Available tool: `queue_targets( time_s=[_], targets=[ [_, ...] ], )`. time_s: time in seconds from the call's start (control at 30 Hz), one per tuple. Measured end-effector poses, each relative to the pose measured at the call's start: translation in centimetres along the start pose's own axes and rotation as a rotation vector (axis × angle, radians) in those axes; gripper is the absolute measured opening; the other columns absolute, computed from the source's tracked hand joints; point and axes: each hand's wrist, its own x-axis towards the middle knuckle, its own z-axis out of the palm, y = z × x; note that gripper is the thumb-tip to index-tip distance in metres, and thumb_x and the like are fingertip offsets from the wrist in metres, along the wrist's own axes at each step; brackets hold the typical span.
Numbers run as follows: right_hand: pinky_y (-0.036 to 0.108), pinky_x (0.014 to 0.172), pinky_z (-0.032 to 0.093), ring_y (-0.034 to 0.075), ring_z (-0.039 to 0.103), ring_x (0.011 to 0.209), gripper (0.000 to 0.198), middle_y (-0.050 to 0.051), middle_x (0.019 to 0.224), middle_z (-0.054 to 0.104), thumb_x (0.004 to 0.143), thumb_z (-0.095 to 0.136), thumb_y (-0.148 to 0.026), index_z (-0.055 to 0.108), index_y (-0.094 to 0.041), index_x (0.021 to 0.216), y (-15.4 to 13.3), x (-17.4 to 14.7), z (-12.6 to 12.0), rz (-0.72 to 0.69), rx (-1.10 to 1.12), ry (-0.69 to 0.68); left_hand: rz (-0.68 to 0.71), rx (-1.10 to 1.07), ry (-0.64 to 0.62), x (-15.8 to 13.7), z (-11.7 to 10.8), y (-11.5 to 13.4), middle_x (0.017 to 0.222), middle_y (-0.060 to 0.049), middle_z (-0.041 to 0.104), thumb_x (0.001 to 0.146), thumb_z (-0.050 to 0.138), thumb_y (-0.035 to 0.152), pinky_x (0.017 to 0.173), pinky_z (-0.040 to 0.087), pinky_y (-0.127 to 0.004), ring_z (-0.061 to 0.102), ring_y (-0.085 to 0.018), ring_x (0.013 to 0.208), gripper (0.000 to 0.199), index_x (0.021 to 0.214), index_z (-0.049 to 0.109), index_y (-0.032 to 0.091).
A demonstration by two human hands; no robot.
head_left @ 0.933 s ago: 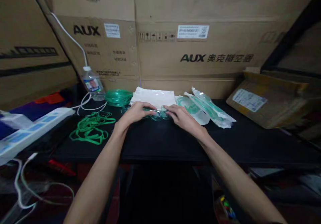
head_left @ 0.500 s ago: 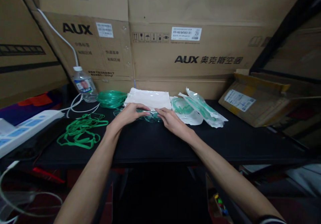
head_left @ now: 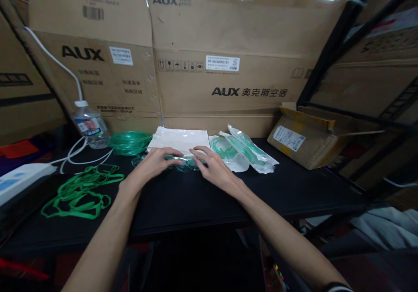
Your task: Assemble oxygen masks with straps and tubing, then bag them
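Note:
Clear green-tinted plastic pieces point(head_left: 187, 166), whose exact kind I cannot make out, lie on the black tabletop between my hands. My left hand point(head_left: 158, 163) rests over their left side, thumb and fingertips apart. At their right side is my right hand point(head_left: 212, 166), its fingers stretched and the thumb spread away from them. Just behind both hands lies a flat white package point(head_left: 178, 139), its near edge partly covered by my fingers. To the right, clear-and-white pouches point(head_left: 250, 148) hold green tubing. A coil of green tubing point(head_left: 129, 143) sits left of the white package.
Green elastic straps point(head_left: 81, 191) lie in a tangle at the left. Behind them stand a plastic bottle point(head_left: 91, 126) and a white power strip point(head_left: 24, 178) with cables. An opened cardboard box point(head_left: 303, 137) is at the right. Large cartons point(head_left: 248, 35) wall off the back.
My hands have loosened from a close pinch at the plastic pieces, and the fingers are spread apart. The view has tilted up and shifted right.

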Motion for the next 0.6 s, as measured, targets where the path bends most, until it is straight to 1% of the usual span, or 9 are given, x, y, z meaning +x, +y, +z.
queue_targets(
  time_s=[0.07, 0.13, 0.2, 0.23, 0.33, 0.4, 0.5, 0.57, 0.6],
  targets=[
    [0.035, 0.110, 0.048, 0.020, 0.063, 0.125, 0.029, 0.008, 0.134, 0.068, 0.105, 0.052, -0.021, 0.071, -0.022, 0.126, 0.2, 0.1, -2.3, 0.044, -0.020, 0.067, 0.023, 0.000, 0.033, 0.0, -0.2, 0.2, 0.108, -0.004, 0.082, 0.083, 0.075, 0.046, 0.100, 0.050, -0.040, 0.073, -0.030, 0.106, 0.029, 0.101, 0.082, 0.025],
    [0.038, 0.111, 0.047, 0.021, 0.064, 0.122, 0.025, 0.007, 0.129, 0.071, 0.105, 0.053, -0.025, 0.073, -0.022, 0.119, 1.5, 0.2, -5.4, 0.134, -0.056, 0.133, 0.047, -0.003, 0.079, 0.0, -0.4, 0.4, 0.109, -0.004, 0.081, 0.086, 0.072, 0.048, 0.100, 0.050, -0.039, 0.073, -0.029, 0.106, 0.029, 0.101, 0.081, 0.025],
    [0.047, 0.109, 0.048, 0.024, 0.064, 0.121, 0.022, 0.009, 0.127, 0.070, 0.105, 0.055, -0.028, 0.072, -0.019, 0.115, 3.9, 0.1, -8.7, 0.269, -0.103, 0.186, 0.073, -0.011, 0.123, -0.1, -0.5, 0.9, 0.107, -0.004, 0.081, 0.090, 0.069, 0.048, 0.098, 0.050, -0.038, 0.073, -0.027, 0.105, 0.028, 0.099, 0.080, 0.025],
    [0.051, 0.105, 0.050, 0.026, 0.065, 0.120, 0.022, 0.009, 0.127, 0.069, 0.103, 0.060, -0.031, 0.070, -0.017, 0.117, 5.5, 0.1, -10.3, 0.347, -0.126, 0.198, 0.087, -0.016, 0.142, -0.2, -0.5, 1.1, 0.106, -0.004, 0.081, 0.091, 0.067, 0.047, 0.098, 0.050, -0.038, 0.073, -0.027, 0.104, 0.027, 0.098, 0.080, 0.024],
    [0.049, 0.097, 0.055, 0.026, 0.066, 0.114, 0.028, 0.010, 0.131, 0.066, 0.101, 0.063, -0.035, 0.066, -0.019, 0.124, 10.4, 0.0, -13.9, 0.613, -0.176, 0.151, 0.126, -0.041, 0.174, -0.4, 0.1, 2.3, 0.103, -0.005, 0.080, 0.094, 0.064, 0.044, 0.096, 0.050, -0.037, 0.072, -0.025, 0.101, 0.026, 0.095, 0.079, 0.023],
    [0.047, 0.094, 0.057, 0.026, 0.067, 0.111, 0.030, 0.010, 0.131, 0.065, 0.100, 0.064, -0.035, 0.064, -0.019, 0.126, 13.1, -0.2, -15.1, 0.783, -0.175, 0.057, 0.148, -0.065, 0.173, -0.3, 1.1, 3.5, 0.101, -0.005, 0.080, 0.096, 0.062, 0.041, 0.095, 0.051, -0.036, 0.072, -0.024, 0.098, 0.025, 0.093, 0.078, 0.022],
    [0.046, 0.089, 0.059, 0.025, 0.069, 0.106, 0.034, 0.010, 0.128, 0.066, 0.099, 0.066, -0.036, 0.063, -0.018, 0.128, 15.7, -0.5, -15.4, 1.001, -0.125, -0.101, 0.168, -0.105, 0.138, 0.9, 3.1, 6.4, 0.103, -0.004, 0.080, 0.098, 0.061, 0.037, 0.094, 0.052, -0.035, 0.072, -0.022, 0.098, 0.023, 0.097, 0.077, 0.022],
    [0.046, 0.088, 0.060, 0.025, 0.069, 0.105, 0.034, 0.010, 0.127, 0.066, 0.100, 0.065, -0.036, 0.063, -0.017, 0.128, 16.6, -0.7, -15.1, 1.091, -0.089, -0.173, 0.160, -0.129, 0.111, 2.6, 4.8, 8.8, 0.105, -0.005, 0.079, 0.100, 0.059, 0.036, 0.092, 0.054, -0.034, 0.072, -0.021, 0.096, 0.023, 0.105, 0.076, 0.021],
    [0.046, 0.088, 0.059, 0.025, 0.069, 0.105, 0.034, 0.010, 0.127, 0.066, 0.100, 0.065, -0.036, 0.063, -0.017, 0.128, 16.9, -0.8, -15.0, 1.117, -0.076, -0.195, 0.148, -0.138, 0.096, 3.8, 5.7, 10.2, 0.104, -0.006, 0.079, 0.101, 0.058, 0.035, 0.093, 0.054, -0.035, 0.072, -0.021, 0.096, 0.023, 0.106, 0.075, 0.021]
  ],
)
